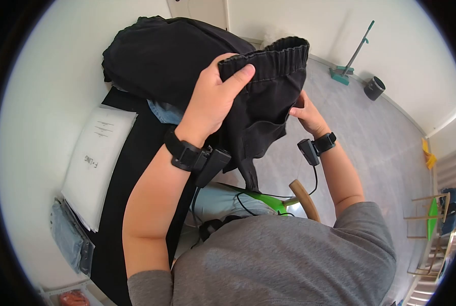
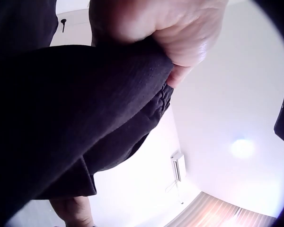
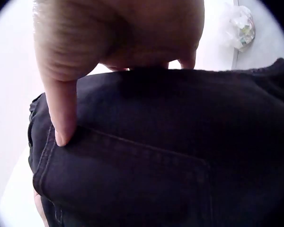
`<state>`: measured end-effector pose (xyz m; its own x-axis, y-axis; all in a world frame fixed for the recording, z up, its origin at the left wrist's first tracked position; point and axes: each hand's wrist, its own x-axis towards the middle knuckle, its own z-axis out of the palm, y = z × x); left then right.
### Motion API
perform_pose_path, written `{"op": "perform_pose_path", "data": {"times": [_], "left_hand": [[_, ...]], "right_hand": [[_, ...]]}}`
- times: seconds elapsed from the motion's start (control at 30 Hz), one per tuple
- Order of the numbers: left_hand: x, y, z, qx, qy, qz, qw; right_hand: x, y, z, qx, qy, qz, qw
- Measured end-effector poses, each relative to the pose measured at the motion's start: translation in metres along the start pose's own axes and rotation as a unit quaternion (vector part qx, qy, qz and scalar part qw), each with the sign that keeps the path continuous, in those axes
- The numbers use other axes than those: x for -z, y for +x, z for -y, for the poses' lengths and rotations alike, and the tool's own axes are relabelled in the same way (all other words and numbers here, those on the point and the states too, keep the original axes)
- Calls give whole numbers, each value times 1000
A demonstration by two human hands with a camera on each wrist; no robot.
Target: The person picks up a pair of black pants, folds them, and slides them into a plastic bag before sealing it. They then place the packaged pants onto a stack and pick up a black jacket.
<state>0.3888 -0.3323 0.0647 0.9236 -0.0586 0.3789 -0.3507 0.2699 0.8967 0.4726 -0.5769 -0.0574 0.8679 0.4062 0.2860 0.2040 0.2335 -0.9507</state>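
Note:
Black trousers with a gathered elastic waistband hang in front of the person's chest. The left hand pinches the waistband at its left end, thumb lying on the near face; in the left wrist view this hand grips folded dark cloth. At the garment's right side is the right hand, partly behind the fabric. The right wrist view shows the right hand with its thumb on the near face beside a stitched pocket, its other fingers going behind the cloth.
A pile of black clothing lies at the back left, with light blue denim under it. White printed packets and bagged grey garments lie at the left. A mop and a black bin stand by the wall.

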Motion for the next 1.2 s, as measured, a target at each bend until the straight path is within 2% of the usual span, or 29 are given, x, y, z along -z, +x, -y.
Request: {"op": "perform_pose_path", "data": {"times": [0.07, 0.2, 0.27, 0.3, 0.33, 0.37, 0.4, 0.43, 0.47, 0.5, 0.57, 0.63, 0.7, 0.73, 0.77, 0.83, 0.87, 0.9, 0.93, 0.97, 1.0, 1.03, 1.1, 1.17, 1.2], "left_hand": [[9, 3, -2, -2, -2, 3, 1000], [46, 12, -4, -1, 9, -8, 1000], [67, 18, -10, 17, 23, -17, 999], [82, 22, -9, 31, 62, -20, 997], [84, 22, -13, -30, 181, -57, 981], [84, 21, -16, -91, 297, -89, 946], [79, 17, -22, -217, 459, -98, 856], [68, 10, -32, -335, 597, -99, 722], [54, 4, -43, -363, 592, -7, 720], [38, -6, -51, -345, 679, 79, 643], [16, -18, -50, -298, 788, 182, 507], [10, -18, -46, -279, 796, 181, 506], [5, -14, -46, -271, 827, 180, 458], [0, -7, -41, -370, 786, 159, 469], [1, -4, -38, -369, 784, 163, 471], [6, 3, -34, -260, 786, 228, 512], [5, 4, -28, -300, 768, 212, 525], [4, 3, -26, -302, 766, 216, 524], [3, 2, -23, -291, 758, 210, 545], [3, 2, -20, -279, 749, 205, 565], [3, 3, -17, -280, 746, 211, 567], [5, 4, -14, -280, 745, 200, 572], [4, 9, -10, -281, 743, 188, 578], [1, 14, -8, -270, 755, 186, 568], [0, 15, -8, -270, 755, 187, 568]], "right_hand": [[-3, 2, 0, -29, -13, 19, 999], [-29, 13, 23, -42, -12, -34, 998], [-44, 18, 36, -17, -3, -60, 998], [-51, 18, 41, -18, 0, -62, 998], [-58, 18, 44, -20, -32, -81, 996], [-65, 17, 47, -22, -64, -101, 993], [-72, 15, 49, -12, -118, -92, 989], [-80, 12, 49, -2, -171, -84, 982], [-86, 11, 41, 75, -227, -77, 968], [-92, 10, 34, 90, -216, -53, 971], [-104, 3, 39, 112, -210, -29, 971], [-109, -2, 38, 104, -203, -34, 973], [-109, -7, 39, 100, -196, -42, 974], [-109, -11, 38, 99, -219, -27, 970], [-109, -14, 38, 96, -241, -10, 966], [-102, -18, 37, 89, -273, 0, 958], [-92, -19, 38, 119, -278, 54, 952], [-79, -19, 39, 149, -282, 107, 942], [-59, -19, 41, 153, -261, 153, 941], [-38, -21, 39, 135, -254, 134, 948], [-15, -26, 37, 83, -263, 99, 956], [7, -33, 31, 80, -264, 94, 957], [45, -48, 4, -92, -377, 97, 917], [62, -66, -36, -200, -378, 147, 892], [65, -75, -58, -201, -378, 146, 892]]}}
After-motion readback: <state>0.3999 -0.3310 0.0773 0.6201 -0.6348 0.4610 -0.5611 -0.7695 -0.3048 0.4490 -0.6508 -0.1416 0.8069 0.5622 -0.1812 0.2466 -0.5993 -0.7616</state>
